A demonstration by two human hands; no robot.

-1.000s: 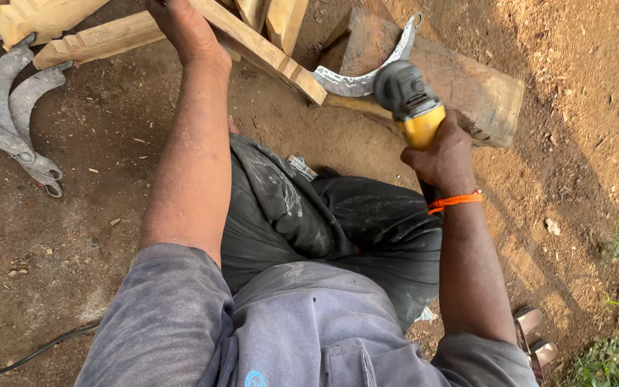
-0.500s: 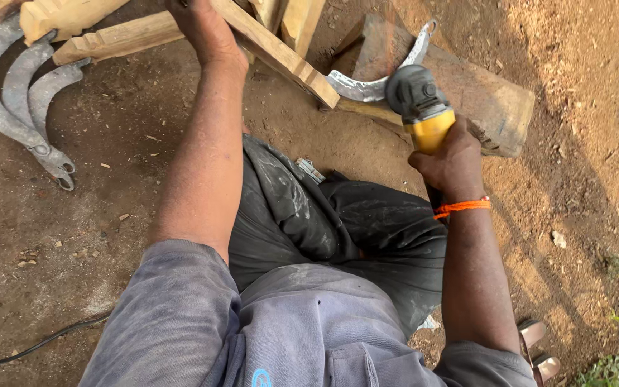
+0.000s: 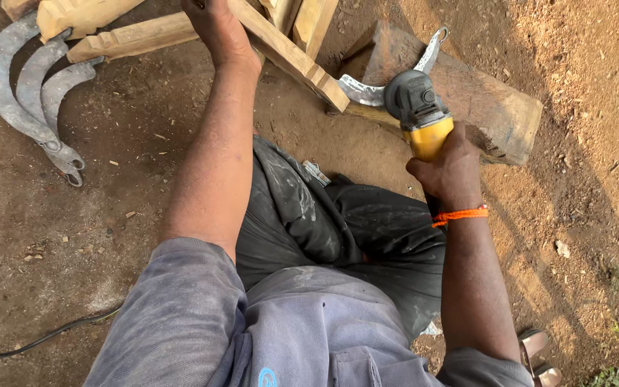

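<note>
**Grinding the curved blade: brace it firmly, guide the tool steadily**

While the right hand (image 3: 453,168) wraps tightly around the yellow angle grinder (image 3: 420,115), its head meets the curved sickle blade (image 3: 367,92) lying on the stone block (image 3: 467,93) at one o'clock. The left hand (image 3: 216,25), at eleven o'clock, closes on the wooden handle (image 3: 291,57); it should brace hard, and light, even passes seem wisest.

A person's right hand (image 3: 451,166) grips a yellow angle grinder (image 3: 418,113) against a curved metal blade (image 3: 367,89) on a wooden block (image 3: 492,100); the left hand (image 3: 218,30) braces a wooden slat (image 3: 291,56).
</note>
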